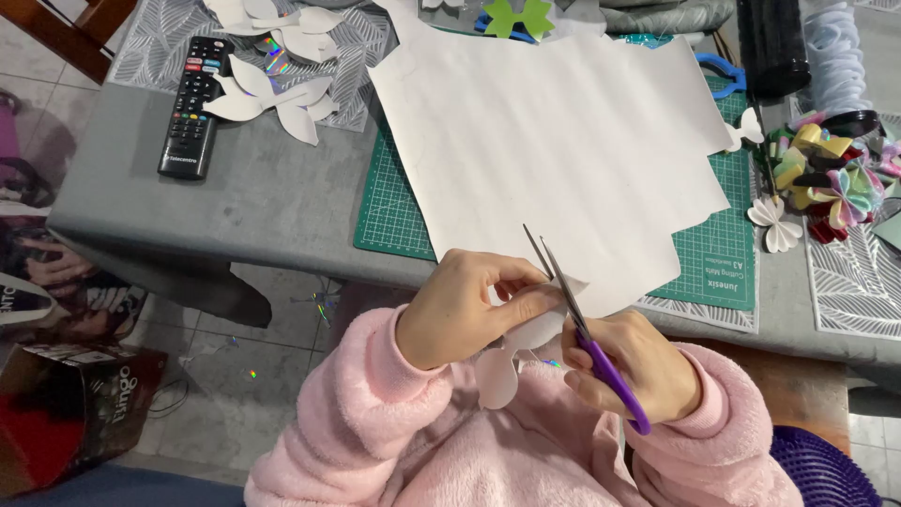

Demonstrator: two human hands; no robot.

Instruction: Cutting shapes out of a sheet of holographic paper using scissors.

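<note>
My left hand (469,305) pinches a small white paper cutout (511,357) with rounded petal lobes, held over my lap. My right hand (643,361) grips purple-handled scissors (582,324), whose blades are slightly apart and point up and left, cutting into the top edge of the cutout. Both arms wear fluffy pink sleeves. Just beyond the hands a large white paper sheet (554,141) lies over a green cutting mat (718,258) on the grey table.
A black remote control (192,108) and several white petal cutouts (282,99) lie at the table's left. Coloured paper flowers (831,174) sit at the right, a dark cylinder (771,47) behind them. A cardboard box (70,408) stands on the floor at left.
</note>
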